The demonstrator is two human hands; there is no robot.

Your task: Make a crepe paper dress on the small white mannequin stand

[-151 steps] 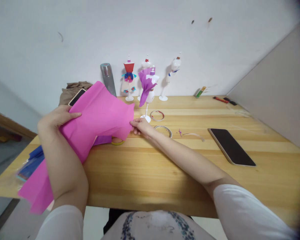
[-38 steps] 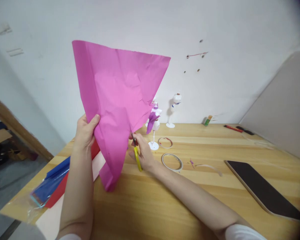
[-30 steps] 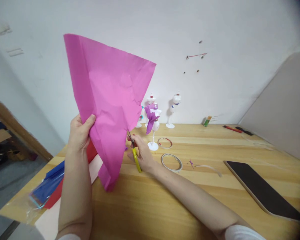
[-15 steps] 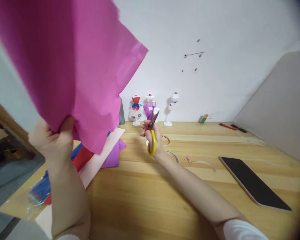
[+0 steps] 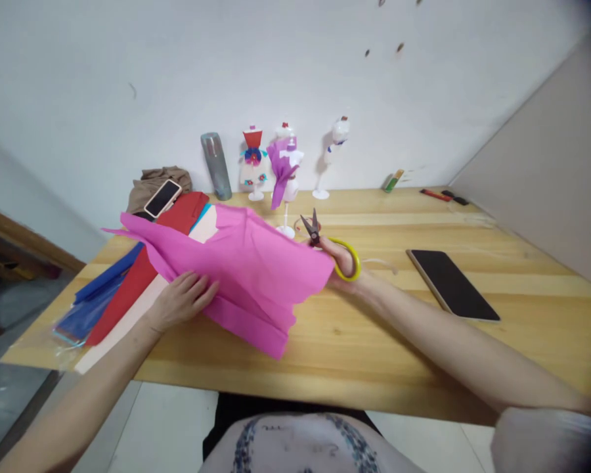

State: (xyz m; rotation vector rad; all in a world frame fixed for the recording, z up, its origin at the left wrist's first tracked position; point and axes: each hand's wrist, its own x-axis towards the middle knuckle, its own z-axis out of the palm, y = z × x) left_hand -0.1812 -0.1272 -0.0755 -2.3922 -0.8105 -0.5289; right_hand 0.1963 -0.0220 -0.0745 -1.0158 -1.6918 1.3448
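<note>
A large magenta-pink sheet [image 5: 246,276], thin and creased with an uneven right edge, spreads low over the table. My left hand [image 5: 184,301] has its fingers curled over the sheet's near left part; the thumb is hidden. Yellow-handled scissors [image 5: 347,259] are in my right hand [image 5: 339,257], their dark blades parted and pointing up and away from me. The sheet's right corner reaches my right fingers and partly covers them; whether they pinch it too I cannot tell. Beyond stands a small white mannequin [image 5: 291,187] with purple material draped on it.
Red, pale pink and blue sheets [image 5: 123,302] lie at the left, with a phone [image 5: 163,198] and brown cloth [image 5: 152,184] behind. A grey bottle [image 5: 217,165] and other dressed mannequins [image 5: 253,161] stand near the wall. A dark tablet [image 5: 452,284] lies at the right.
The pink sheet has come down from high on the left to just over the table. My left hand has moved right with it; my right hand with the scissors is now beside its corner. The view has tilted down.
</note>
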